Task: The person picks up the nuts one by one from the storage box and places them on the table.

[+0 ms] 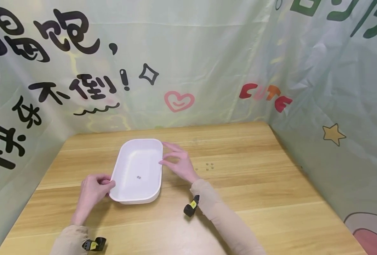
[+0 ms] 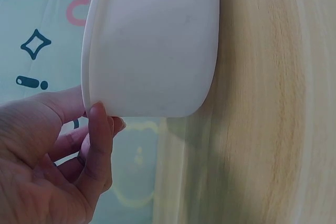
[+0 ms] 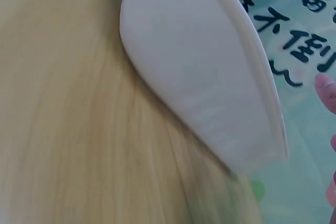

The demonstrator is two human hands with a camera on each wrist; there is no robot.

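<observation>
On the table (image 1: 303, 219), centre-left, a seemingly light, stiff tray (image 1: 140, 157) is aptly rim-pinched by left hand (image 1: 93, 189), right hand (image 1: 182, 164) splayed.

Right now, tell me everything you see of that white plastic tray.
The white, rectangular tray looks plastic, with rounded corners, walls and a projecting rim. It opens upward over the pale wooden tabletop, long sides running away from the person; whether its base rests flat is unclear. A couple of tiny grey pieces lie inside. The left hand pinches its near left rim; the right hand is at its right side, contact unclear.
</observation>
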